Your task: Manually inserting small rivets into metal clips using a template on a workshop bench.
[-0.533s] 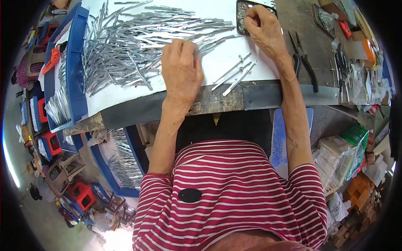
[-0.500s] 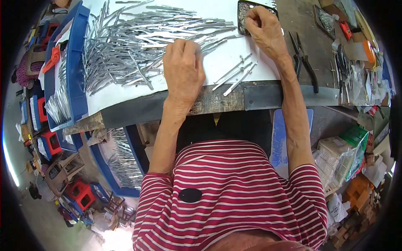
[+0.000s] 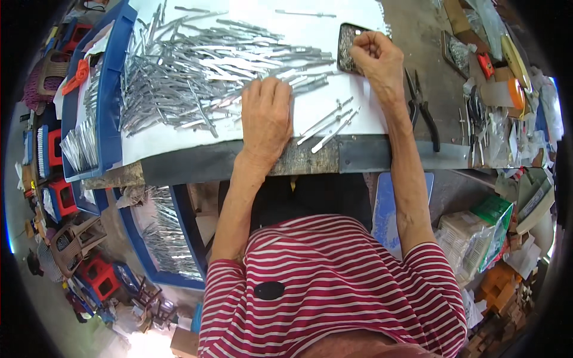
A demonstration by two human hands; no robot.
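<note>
A wide pile of thin silvery metal strips [image 3: 197,65] covers the left part of the white sheet. My left hand [image 3: 267,116] rests at the pile's near right edge, its fingers curled down; whatever they hold is hidden beneath them. My right hand [image 3: 382,62] is closed in a pinch over the right side of a small dark tray [image 3: 342,59] of tiny metal pieces. What sits between those fingertips is too small to make out. Between my hands and nearer the table edge lie several separate strips [image 3: 327,126] with small fittings on them.
Black-handled pliers [image 3: 425,113] lie right of my right forearm. A blue bin [image 3: 110,101] holding more strips stands at the left, and another blue bin [image 3: 190,238] is below the table. Tools and plastic bags [image 3: 525,128] crowd the right side. One strip [image 3: 305,13] lies at the far edge.
The whole view has shifted, so the table sits lower in the picture. Both hands stay closed, the left by the pile and the right over the tray.
</note>
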